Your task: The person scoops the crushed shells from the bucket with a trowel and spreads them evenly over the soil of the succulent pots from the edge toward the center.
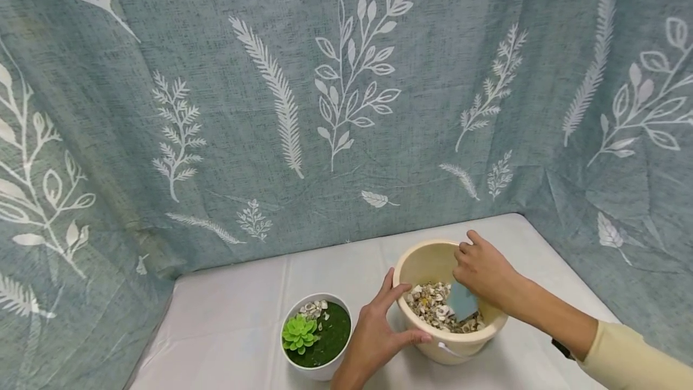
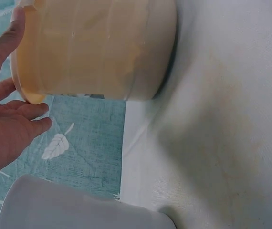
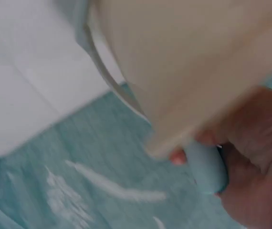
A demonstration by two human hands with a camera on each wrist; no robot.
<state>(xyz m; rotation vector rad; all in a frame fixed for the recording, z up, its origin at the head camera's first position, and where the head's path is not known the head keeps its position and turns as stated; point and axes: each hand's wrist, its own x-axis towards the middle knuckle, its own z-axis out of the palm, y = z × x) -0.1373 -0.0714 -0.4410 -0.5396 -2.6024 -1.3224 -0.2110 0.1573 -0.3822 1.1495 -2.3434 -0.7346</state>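
A cream bucket (image 1: 441, 351) stands on the white-covered table, with shell pieces and pebbles (image 1: 430, 306) inside. My left hand (image 1: 376, 327) holds the bucket's left side at the rim, its thumb and index finger spread along the edge. In the left wrist view, the other fingers of that hand (image 2: 7, 109) sit loosely beside the rim. Over the bucket's right side, my right hand (image 1: 484, 272) grips a blue trowel whose blade (image 1: 462, 301) reaches down into the shells. The right wrist view shows the trowel's handle (image 3: 206, 167) in that hand; the bucket wall hides the blade there.
Left of the bucket is a white pot (image 1: 319, 372) holding a green succulent (image 1: 299, 334), a dark green surface and some shell pieces (image 1: 314, 309). A thin white bucket handle (image 3: 107, 78) hangs outside the bucket. Leaf-patterned teal cloth (image 1: 346, 185) surrounds the table (image 1: 227, 318).
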